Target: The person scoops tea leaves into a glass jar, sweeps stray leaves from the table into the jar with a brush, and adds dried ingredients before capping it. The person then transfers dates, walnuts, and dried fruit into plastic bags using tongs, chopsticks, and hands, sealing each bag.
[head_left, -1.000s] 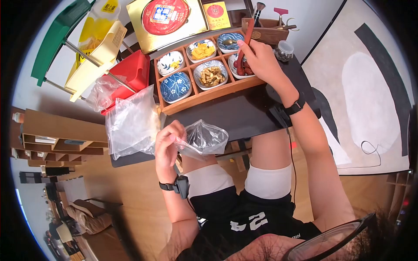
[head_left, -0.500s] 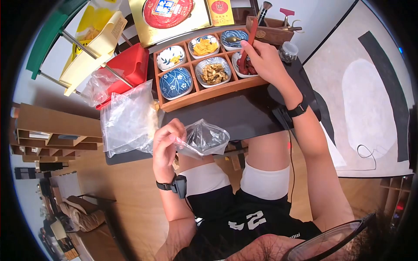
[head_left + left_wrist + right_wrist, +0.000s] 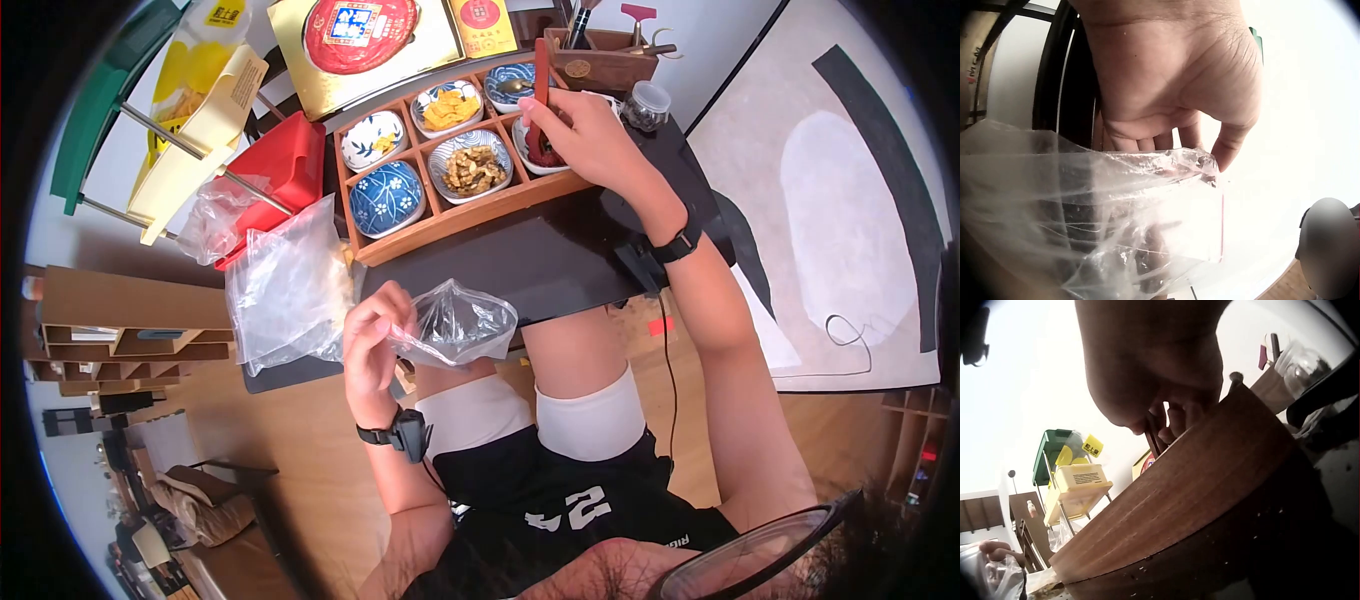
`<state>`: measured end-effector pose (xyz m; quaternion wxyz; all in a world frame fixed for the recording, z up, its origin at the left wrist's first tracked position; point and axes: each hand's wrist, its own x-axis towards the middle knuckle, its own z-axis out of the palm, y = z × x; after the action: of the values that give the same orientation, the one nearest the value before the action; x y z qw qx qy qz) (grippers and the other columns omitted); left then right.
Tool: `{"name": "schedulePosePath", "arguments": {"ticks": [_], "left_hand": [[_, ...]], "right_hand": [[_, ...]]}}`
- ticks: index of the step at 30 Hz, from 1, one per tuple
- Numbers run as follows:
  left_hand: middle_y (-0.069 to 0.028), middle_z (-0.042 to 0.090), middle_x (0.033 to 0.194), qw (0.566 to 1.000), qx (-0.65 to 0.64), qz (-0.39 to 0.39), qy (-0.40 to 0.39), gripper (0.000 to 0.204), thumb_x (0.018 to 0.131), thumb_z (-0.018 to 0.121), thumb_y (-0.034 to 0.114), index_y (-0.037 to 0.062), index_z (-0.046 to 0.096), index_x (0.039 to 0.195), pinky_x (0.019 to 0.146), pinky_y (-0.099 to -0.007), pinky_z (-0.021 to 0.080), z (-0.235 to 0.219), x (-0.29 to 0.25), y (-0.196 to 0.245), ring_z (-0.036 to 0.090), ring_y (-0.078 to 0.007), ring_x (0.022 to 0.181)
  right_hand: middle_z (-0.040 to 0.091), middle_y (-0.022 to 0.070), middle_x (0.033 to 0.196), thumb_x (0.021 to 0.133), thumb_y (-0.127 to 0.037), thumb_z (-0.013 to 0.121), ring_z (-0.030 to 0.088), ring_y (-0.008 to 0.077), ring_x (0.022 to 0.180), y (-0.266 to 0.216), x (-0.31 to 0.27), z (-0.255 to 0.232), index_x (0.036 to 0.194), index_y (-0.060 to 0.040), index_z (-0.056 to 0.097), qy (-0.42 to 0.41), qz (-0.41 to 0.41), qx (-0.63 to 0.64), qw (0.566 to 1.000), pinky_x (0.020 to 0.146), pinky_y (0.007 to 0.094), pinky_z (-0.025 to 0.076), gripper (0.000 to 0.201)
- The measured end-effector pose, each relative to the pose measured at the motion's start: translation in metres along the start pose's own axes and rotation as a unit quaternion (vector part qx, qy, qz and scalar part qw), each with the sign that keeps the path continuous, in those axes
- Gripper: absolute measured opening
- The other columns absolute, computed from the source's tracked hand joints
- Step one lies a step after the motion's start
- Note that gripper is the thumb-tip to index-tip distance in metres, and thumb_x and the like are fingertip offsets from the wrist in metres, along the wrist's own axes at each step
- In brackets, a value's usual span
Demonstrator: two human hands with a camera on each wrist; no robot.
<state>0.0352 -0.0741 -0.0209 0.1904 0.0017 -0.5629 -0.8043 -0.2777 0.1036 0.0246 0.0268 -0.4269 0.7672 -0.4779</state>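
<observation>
In the head view the left hand (image 3: 372, 340) pinches the rim of a clear plastic bag (image 3: 462, 325), whose mouth gapes open over the table's front edge. The left wrist view shows thumb and fingers on the bag's edge (image 3: 1129, 206). The right hand (image 3: 590, 140) grips reddish-brown tongs (image 3: 541, 75), their lower end in the bowl of dark red pieces (image 3: 540, 152) at the right of the front row. That bowl is partly hidden by the hand. The wooden compartment tray (image 3: 470, 216) also holds bowls of walnuts (image 3: 473, 171) and yellow pieces (image 3: 447, 108).
Flat clear bags (image 3: 290, 285) lie left of the tray, beside a red bin (image 3: 290, 165) and a tiered rack (image 3: 205, 125). Behind the tray is a gold box (image 3: 430, 50). A lidded glass jar (image 3: 647, 105) and a wooden holder (image 3: 610, 65) stand at the back right.
The tray and table have shifted slightly left in the head view. The tongs stand more upright, and their lower end remains at the red pieces. The left hand still pinches the bag.
</observation>
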Motion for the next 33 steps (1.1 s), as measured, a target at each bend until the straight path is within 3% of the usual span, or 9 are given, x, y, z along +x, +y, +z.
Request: {"name": "schedulePosePath", "arguments": {"ticks": [10, 15, 18, 22, 24, 25, 31, 33], "left_hand": [[-0.0070, 0.045, 0.081, 1.000, -0.020, -0.005, -0.003, 0.031, 0.096, 0.061, 0.025, 0.0039, 0.052, 0.075, 0.063, -0.0282, 0.038, -0.001, 0.001, 0.001, 0.047, -0.0166, 0.072], [-0.0064, 0.044, 0.081, 0.999, -0.032, -0.012, -0.007, 0.031, 0.096, 0.061, 0.026, 0.0041, 0.052, 0.075, 0.063, -0.0285, 0.038, 0.000, 0.001, -0.001, 0.047, -0.0168, 0.073], [-0.0067, 0.044, 0.081, 0.999, -0.027, -0.001, -0.017, 0.031, 0.096, 0.061, 0.026, 0.0040, 0.052, 0.075, 0.063, -0.0287, 0.039, -0.002, 0.002, -0.001, 0.047, -0.0170, 0.073], [-0.0077, 0.045, 0.081, 1.000, -0.023, 0.008, -0.008, 0.033, 0.096, 0.062, 0.027, 0.0031, 0.052, 0.075, 0.062, -0.0288, 0.040, -0.003, -0.001, -0.002, 0.047, -0.0172, 0.072], [-0.0080, 0.045, 0.081, 1.000, -0.022, 0.008, -0.004, 0.033, 0.096, 0.062, 0.027, 0.0028, 0.052, 0.075, 0.062, -0.0287, 0.040, -0.003, -0.001, -0.002, 0.047, -0.0172, 0.072], [-0.0081, 0.045, 0.081, 1.000, -0.024, 0.009, -0.007, 0.034, 0.095, 0.062, 0.027, 0.0026, 0.052, 0.075, 0.061, -0.0284, 0.039, -0.003, -0.002, -0.002, 0.047, -0.0172, 0.072], [-0.0044, 0.041, 0.079, 0.999, -0.044, 0.008, 0.005, 0.036, 0.094, 0.063, 0.027, 0.0053, 0.048, 0.070, 0.057, -0.0256, 0.035, 0.003, 0.000, 0.001, 0.042, -0.0148, 0.072], [-0.0043, 0.042, 0.079, 0.999, -0.052, 0.012, 0.010, 0.036, 0.094, 0.064, 0.027, 0.0054, 0.048, 0.070, 0.057, -0.0253, 0.035, 0.006, -0.001, 0.004, 0.042, -0.0147, 0.072]], "right_hand": [[0.056, 0.0014, 0.061, 0.104, -0.035, 0.061, 0.041, 0.0080, 0.054, 0.002, 0.003, -0.004, 0.092, 0.0012, 0.070, 0.010, -0.020, -0.006, 1.000, 0.053, 0.0299, 0.035, 0.039], [0.066, 0.0042, 0.069, 0.104, -0.033, 0.062, 0.054, 0.0073, 0.059, 0.011, 0.004, 0.000, 0.091, 0.0019, 0.070, 0.031, -0.033, 0.012, 0.999, 0.058, 0.0278, 0.044, 0.038], [0.069, 0.0053, 0.073, 0.104, -0.032, 0.062, 0.059, 0.0072, 0.063, 0.008, 0.003, -0.001, 0.091, 0.0022, 0.070, 0.026, -0.001, 0.022, 0.999, 0.061, 0.0270, 0.048, 0.037], [0.069, 0.0048, 0.073, 0.104, -0.032, 0.062, 0.057, 0.0068, 0.062, 0.003, 0.003, -0.002, 0.091, 0.0020, 0.071, 0.034, -0.001, -0.002, 0.999, 0.060, 0.0272, 0.046, 0.038], [0.070, 0.0101, 0.069, 0.102, -0.033, 0.063, 0.063, 0.0150, 0.057, 0.002, 0.003, -0.003, 0.091, 0.0021, 0.074, 0.049, 0.017, 0.022, 0.998, 0.059, 0.0318, 0.049, 0.038], [0.070, 0.0101, 0.069, 0.102, -0.033, 0.063, 0.063, 0.0150, 0.057, 0.001, 0.003, -0.004, 0.091, 0.0021, 0.074, 0.048, 0.019, 0.022, 0.998, 0.059, 0.0318, 0.049, 0.038], [0.062, 0.0024, 0.064, 0.103, -0.033, 0.062, 0.054, 0.0074, 0.055, 0.011, 0.007, -0.011, 0.092, 0.0008, 0.073, 0.033, 0.072, 0.091, 0.993, 0.052, 0.0271, 0.043, 0.037], [0.053, -0.0039, 0.064, 0.105, -0.034, 0.061, 0.045, 0.0042, 0.053, 0.012, 0.008, -0.013, 0.094, 0.0004, 0.073, 0.017, 0.096, 0.166, 0.981, 0.048, 0.0241, 0.034, 0.038]]}}
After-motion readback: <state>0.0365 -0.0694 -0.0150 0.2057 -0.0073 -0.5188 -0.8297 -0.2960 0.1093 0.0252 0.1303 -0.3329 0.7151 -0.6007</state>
